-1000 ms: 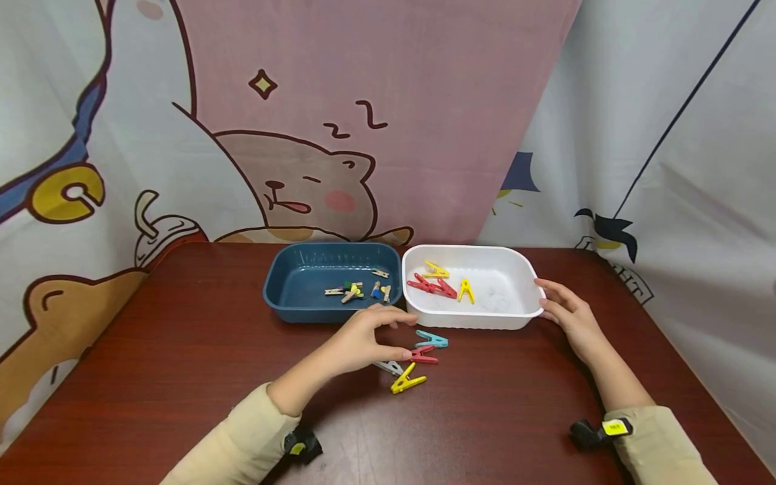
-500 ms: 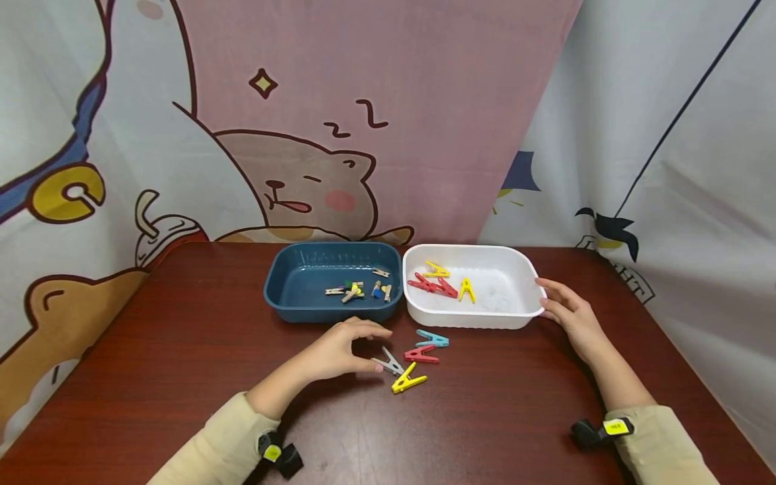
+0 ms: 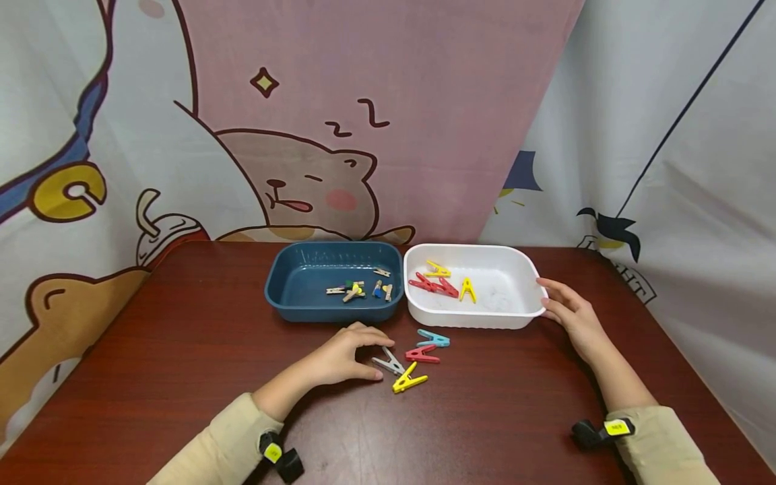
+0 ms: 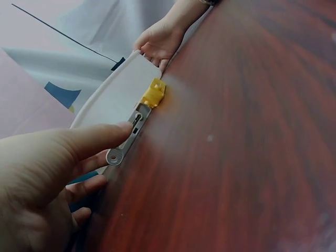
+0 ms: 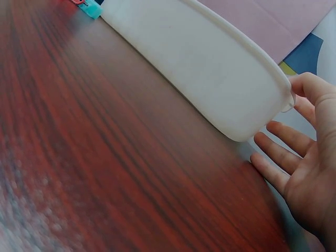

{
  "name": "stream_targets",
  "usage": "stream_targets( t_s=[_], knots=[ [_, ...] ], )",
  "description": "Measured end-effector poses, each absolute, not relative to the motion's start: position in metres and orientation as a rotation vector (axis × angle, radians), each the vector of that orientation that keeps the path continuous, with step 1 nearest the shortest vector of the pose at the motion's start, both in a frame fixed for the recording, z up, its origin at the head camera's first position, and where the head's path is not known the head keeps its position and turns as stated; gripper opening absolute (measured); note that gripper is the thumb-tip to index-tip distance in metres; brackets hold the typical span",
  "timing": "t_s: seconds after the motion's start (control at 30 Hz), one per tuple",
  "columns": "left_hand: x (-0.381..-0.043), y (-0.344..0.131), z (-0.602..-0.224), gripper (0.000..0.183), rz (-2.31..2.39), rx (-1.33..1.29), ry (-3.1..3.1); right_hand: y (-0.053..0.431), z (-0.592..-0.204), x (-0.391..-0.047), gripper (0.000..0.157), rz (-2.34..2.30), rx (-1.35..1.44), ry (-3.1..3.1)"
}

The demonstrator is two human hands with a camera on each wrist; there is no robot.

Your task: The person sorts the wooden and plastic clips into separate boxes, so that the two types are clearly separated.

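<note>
My left hand (image 3: 342,357) is low over the table beside a grey clothespin (image 3: 391,362), thumb and index finger spread on either side of it. In the left wrist view the thumb overlaps the grey clothespin (image 4: 135,126). A yellow clothespin (image 3: 409,380) lies against the grey one; red (image 3: 422,354) and light blue (image 3: 433,339) clothespins lie just beyond. At the right end of the white plastic bin (image 3: 475,318), my right hand (image 3: 572,320) holds the rim with thumb and index finger, the other fingers loose below, as the right wrist view shows.
Inside the white bin are yellow (image 3: 467,289) and red (image 3: 433,285) clothespins. A dark blue bin (image 3: 333,314) stands against its left side, holding several small wooden clothespins (image 3: 353,292). A printed cloth (image 3: 455,135) hangs behind the table (image 3: 485,417).
My left hand has drawn back left from over the red clothespin, then lowered around the grey one. The right hand stays at the white bin's rim, and the clothespins lie as before.
</note>
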State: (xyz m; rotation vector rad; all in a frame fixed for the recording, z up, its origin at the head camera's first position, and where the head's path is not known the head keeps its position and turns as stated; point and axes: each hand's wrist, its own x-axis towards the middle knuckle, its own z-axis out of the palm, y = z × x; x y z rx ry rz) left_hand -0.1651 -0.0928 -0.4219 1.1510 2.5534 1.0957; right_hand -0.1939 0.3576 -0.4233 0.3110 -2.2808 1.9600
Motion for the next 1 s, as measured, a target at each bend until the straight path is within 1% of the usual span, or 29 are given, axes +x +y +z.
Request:
stream_targets(
  t_s=[0.2,0.53,0.7,1.0],
  knots=[
    [-0.166,-0.091,-0.422,0.045,1.046,1.196,2.583,0.357,-0.422,-0.193,0.040,1.956,0.308,-2.289],
    [-0.169,-0.093,-0.422,0.028,1.045,1.302,2.578,0.357,-0.423,-0.193,0.040,1.975,0.318,-2.270],
    [-0.171,-0.096,-0.420,0.027,1.070,1.321,2.562,0.358,-0.423,-0.194,0.040,1.986,0.319,-2.261],
    [-0.170,-0.096,-0.407,0.028,1.122,1.278,2.536,0.358,-0.422,-0.193,0.039,1.991,0.336,-2.249]
  ],
)
